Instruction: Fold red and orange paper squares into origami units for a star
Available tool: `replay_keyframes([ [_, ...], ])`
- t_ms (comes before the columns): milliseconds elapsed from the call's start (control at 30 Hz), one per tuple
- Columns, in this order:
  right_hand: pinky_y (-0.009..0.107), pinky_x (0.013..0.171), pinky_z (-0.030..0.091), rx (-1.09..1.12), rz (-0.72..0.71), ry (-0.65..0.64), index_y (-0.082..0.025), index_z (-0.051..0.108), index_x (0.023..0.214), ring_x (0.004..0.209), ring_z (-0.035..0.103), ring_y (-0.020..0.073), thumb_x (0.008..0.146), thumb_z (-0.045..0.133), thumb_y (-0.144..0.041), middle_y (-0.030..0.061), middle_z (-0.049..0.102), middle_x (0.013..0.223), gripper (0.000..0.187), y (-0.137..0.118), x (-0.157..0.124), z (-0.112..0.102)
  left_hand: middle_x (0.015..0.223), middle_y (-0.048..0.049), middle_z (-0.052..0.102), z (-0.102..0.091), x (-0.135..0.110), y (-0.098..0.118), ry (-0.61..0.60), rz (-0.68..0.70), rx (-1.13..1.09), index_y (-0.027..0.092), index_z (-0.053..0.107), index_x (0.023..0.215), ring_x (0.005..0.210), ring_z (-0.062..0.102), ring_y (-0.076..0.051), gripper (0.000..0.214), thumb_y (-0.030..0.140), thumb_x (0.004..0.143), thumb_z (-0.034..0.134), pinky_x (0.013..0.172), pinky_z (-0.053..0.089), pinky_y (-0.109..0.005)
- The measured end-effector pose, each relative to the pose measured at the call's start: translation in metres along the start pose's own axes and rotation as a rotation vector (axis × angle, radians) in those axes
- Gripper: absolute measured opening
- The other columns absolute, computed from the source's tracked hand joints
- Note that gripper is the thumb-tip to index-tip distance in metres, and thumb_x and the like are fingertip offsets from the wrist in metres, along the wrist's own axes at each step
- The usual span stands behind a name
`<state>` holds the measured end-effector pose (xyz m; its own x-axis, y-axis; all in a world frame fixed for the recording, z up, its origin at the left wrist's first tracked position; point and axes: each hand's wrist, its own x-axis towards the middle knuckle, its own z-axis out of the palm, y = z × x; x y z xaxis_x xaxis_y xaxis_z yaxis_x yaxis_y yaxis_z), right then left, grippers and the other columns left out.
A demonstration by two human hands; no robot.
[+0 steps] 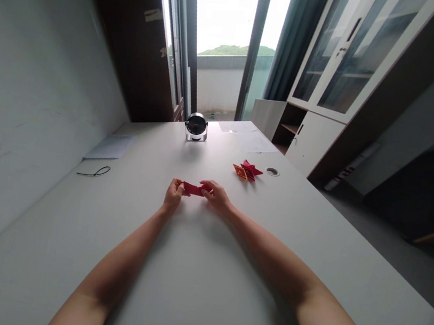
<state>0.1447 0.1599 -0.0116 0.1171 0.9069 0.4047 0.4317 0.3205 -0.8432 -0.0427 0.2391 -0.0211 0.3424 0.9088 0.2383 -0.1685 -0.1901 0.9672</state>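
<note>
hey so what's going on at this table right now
A person's left hand and right hand hold a small red piece, one at each end, above the white table. It looks like paper. A little cluster of red and orange pointed shapes lies farther back to the right, next to a round hole in the tabletop.

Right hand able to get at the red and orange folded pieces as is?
Likely yes: nothing visible stands between the right hand and the folded pieces, though it would probably need to release the red strip first.
</note>
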Motion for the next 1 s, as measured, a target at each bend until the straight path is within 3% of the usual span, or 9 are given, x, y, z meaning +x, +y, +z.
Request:
replay_keyframes([
  [200, 0.028, 0.072, 0.048, -0.062, -0.018, -0.024, -0.022, 0.071, 0.100, 0.080, 0.062, 0.0163, 0.081, 0.058, -0.021, 0.0048, 0.068, 0.097, 0.023, -0.0039, -0.0014, -0.0009, 0.082, -0.0008, 0.055, -0.0002, 0.0003, -0.0013, 0.008, 0.017, 0.001, 0.019, 0.046, 0.094, 0.063, 0.061, -0.012, 0.022, 0.037, 0.086, 0.055, 0.061, 0.059, -0.033],
  [433, 0.027, 0.068, 0.046, -0.081, 0.069, -0.030, -0.022, 0.070, 0.088, 0.070, 0.061, 0.0158, 0.082, 0.059, -0.027, -0.0004, 0.070, 0.079, 0.014, 0.0039, -0.0005, -0.0001, 0.082, 0.0000, 0.058, -0.0003, 0.0000, -0.0014, 0.009, 0.024, 0.031, 0.019, 0.046, 0.094, 0.060, 0.062, -0.012, 0.022, 0.038, 0.086, 0.055, 0.060, 0.057, -0.031],
  [700, 0.023, 0.055, 0.037, -0.111, 0.075, -0.056, -0.020, 0.066, 0.080, 0.058, 0.051, 0.0123, 0.084, 0.059, -0.038, -0.0023, 0.064, 0.065, 0.020, 0.0018, -0.0037, -0.0015, 0.081, 0.0000, 0.057, 0.0008, -0.0013, 0.0002, -0.024, 0.011, 0.002, 0.019, 0.046, 0.094, 0.062, 0.062, -0.012, 0.021, 0.035, 0.085, 0.056, 0.064, 0.059, -0.034],
  [867, 0.023, 0.060, 0.040, -0.082, 0.058, -0.058, -0.021, 0.067, 0.090, 0.061, 0.055, 0.0130, 0.084, 0.057, -0.031, -0.0024, 0.066, 0.069, 0.016, 0.0043, -0.0037, 0.0004, 0.081, 0.0001, 0.057, 0.0012, -0.0017, -0.0003, -0.030, -0.019, -0.008, 0.019, 0.047, 0.093, 0.063, 0.062, -0.013, 0.016, 0.030, 0.084, 0.054, 0.065, 0.057, -0.034],
  [1000, 0.024, 0.063, 0.041, -0.086, 0.045, -0.078, -0.023, 0.067, 0.104, 0.061, 0.056, 0.0133, 0.084, 0.056, -0.026, -0.0031, 0.067, 0.070, 0.023, 0.0048, -0.0031, -0.0003, 0.080, -0.0004, 0.060, 0.0007, -0.0025, -0.0014, -0.032, -0.014, 0.060, 0.019, 0.049, 0.094, 0.065, 0.062, -0.014, 0.014, 0.027, 0.083, 0.054, 0.065, 0.054, -0.031],
])
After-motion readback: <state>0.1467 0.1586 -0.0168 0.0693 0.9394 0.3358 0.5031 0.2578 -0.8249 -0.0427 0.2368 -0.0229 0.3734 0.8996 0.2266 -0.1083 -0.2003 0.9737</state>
